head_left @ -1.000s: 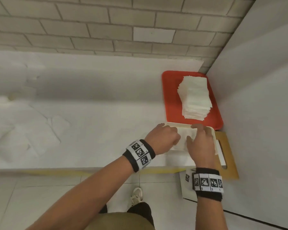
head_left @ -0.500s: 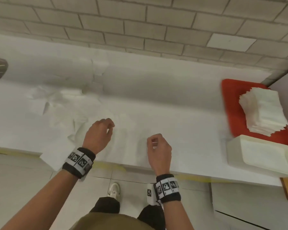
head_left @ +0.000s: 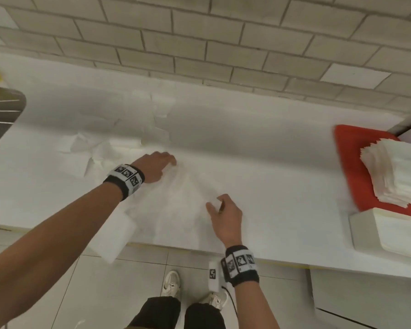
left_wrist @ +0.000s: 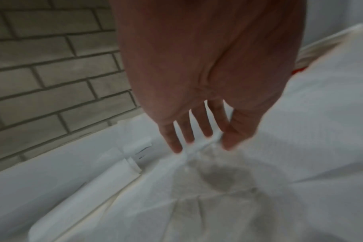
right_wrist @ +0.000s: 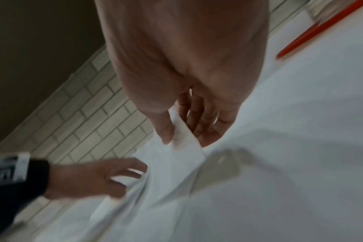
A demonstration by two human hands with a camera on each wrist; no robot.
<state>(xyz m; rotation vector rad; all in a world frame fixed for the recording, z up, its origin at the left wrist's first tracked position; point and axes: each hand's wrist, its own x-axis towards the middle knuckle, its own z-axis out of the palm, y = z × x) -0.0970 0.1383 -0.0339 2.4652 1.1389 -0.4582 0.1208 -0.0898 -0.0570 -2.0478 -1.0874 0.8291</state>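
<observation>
Right wrist view: the right hand point(right_wrist: 184, 70) has its grip clamped on a corner of the thin white sheet point(right_wrist: 186, 147), thumb against fingers, held just off the bench point(right_wrist: 300, 131). The left hand point(left_wrist: 209, 73) pinches a raised ridge of the same sheet between thumb and fingertips, nearer the brick wall point(head_left: 199, 43). Between the 2 hands the sheet lies wrinkled on the bench. Loose sheets point(head_left: 97, 150) lie to the left. A red tray point(head_left: 349, 162) bearing a napkin stack point(head_left: 399, 172) sits well apart on the right.
</observation>
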